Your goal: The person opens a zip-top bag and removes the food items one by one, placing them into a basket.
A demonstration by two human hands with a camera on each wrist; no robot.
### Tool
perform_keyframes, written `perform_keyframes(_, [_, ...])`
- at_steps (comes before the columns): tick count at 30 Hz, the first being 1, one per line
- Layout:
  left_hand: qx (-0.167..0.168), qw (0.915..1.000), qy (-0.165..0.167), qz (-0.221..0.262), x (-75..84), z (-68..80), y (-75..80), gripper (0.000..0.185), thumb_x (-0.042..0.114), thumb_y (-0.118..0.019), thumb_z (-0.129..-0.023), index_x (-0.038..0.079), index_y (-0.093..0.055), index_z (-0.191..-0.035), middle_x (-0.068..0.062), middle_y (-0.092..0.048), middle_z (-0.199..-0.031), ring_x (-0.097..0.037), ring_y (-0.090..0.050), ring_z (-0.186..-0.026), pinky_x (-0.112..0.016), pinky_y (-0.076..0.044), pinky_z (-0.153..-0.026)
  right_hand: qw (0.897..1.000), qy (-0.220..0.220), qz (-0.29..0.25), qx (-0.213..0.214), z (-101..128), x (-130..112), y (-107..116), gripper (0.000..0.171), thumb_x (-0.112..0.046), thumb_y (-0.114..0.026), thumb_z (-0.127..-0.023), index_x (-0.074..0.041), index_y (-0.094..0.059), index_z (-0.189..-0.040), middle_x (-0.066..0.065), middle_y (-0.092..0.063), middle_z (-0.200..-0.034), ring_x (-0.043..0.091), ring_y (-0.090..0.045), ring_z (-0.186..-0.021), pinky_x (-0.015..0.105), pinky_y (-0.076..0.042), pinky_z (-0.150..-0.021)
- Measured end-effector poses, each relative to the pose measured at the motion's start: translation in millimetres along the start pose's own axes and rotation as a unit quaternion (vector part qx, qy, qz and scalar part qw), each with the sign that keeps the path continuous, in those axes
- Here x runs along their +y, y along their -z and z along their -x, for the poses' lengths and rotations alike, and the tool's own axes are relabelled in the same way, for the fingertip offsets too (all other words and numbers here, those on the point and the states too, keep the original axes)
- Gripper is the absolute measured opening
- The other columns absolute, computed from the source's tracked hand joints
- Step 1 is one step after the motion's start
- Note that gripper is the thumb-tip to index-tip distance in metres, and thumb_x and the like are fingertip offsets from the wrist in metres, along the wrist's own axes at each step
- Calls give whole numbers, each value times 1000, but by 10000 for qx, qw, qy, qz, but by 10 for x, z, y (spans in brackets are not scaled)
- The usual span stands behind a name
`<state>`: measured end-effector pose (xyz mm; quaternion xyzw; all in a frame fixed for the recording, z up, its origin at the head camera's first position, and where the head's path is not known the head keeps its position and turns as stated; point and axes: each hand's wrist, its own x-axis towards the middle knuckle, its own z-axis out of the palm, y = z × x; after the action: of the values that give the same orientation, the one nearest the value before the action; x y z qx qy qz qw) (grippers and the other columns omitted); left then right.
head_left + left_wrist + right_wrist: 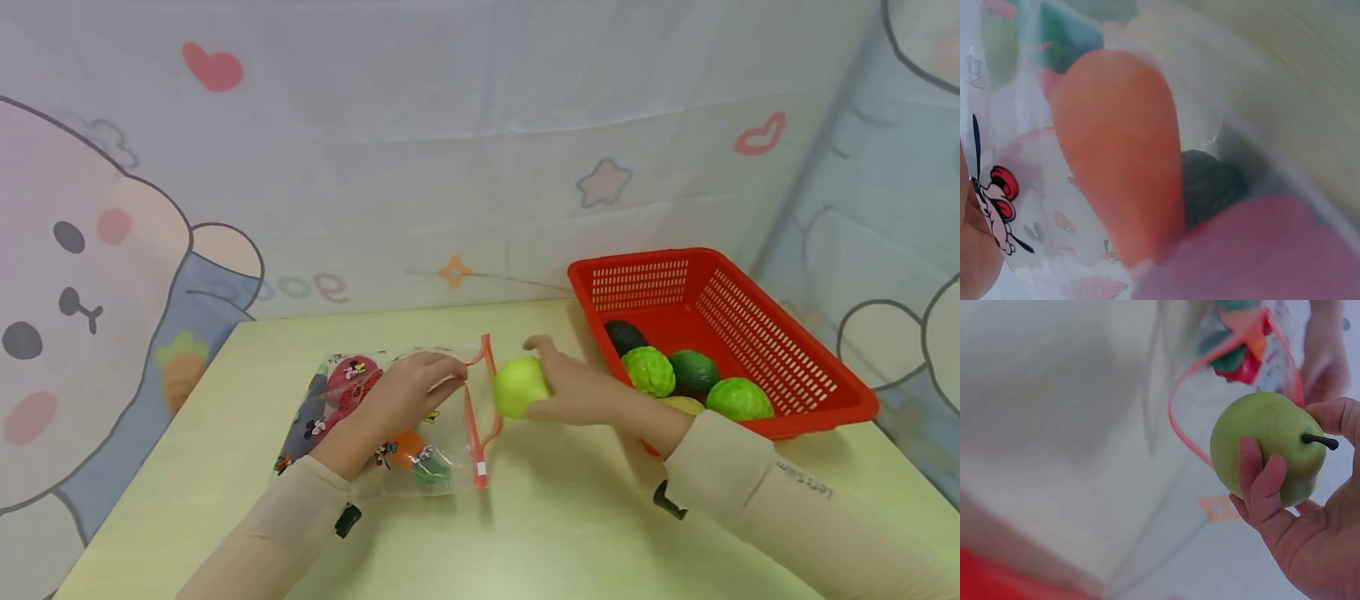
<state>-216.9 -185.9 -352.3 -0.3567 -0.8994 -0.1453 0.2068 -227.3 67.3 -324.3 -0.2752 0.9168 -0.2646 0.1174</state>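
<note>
Green fruit (pixel 1266 434) with a dark stem is at the centre of the head frame, gripped by the curled fingers of the right hand (pixel 577 387). Left of centre, the left hand (pixel 408 387) pinches the red-edged mouth of a transparent printed bag (pixel 453 429) containing an orange carrot (pixel 1122 144). The hands are apart. A red basket (pixel 637 285) at right holds green produce (pixel 738 400).

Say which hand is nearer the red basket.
Right: the right hand is beside the red basket, holding a green fruit; the left hand is farther off, pinching the clear bag.
</note>
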Motion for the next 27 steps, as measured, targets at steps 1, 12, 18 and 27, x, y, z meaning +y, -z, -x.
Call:
perform_keyframes(1, [10,10000,-17,-1,-1,0,-5,10,16,-66,-85,15,-65,-95,2,-69,-95,-17,-64,-90,-32,-53,-82,10000,-23,21,35,42,13,85,72,-27,-63,-75,-13,-25,-135,6,-55,-95,18,-53,-77,27,-44,-63])
perform_keyframes(12, [-18,10000,95,6,-2,62,-29,11,15,-65,-85,15,-65,-96,2,-69,-96,-16,-64,-93,-32,-53,-82,9978,-474,424,201,330,586,1100,54,-28,-54,-86,-11,-36,-133,12,-54,-106,21,-53,-84,29,-44,-68])
perform_keyframes(18, [-51,9999,136,72,-14,32,-16,13,14,-65,-85,14,-66,-98,1,-69,-97,-17,-64,-94,-32,-53,-84,9875,-1170,1056,-29,343,1173,1411,58,-30,-49,-87,1,-35,-133,18,-52,-102,25,-49,-81,30,-40,-64])
perform_keyframes(27, [-83,9998,133,113,-12,38,-53,12,14,-66,-85,14,-66,-97,1,-70,-96,-16,-65,-92,-31,-53,-83,9728,-1913,664,-1124,339,1778,1373,65,-23,-49,-89,14,-21,-134,29,-40,-109,33,-47,-88,39,-48,-73])
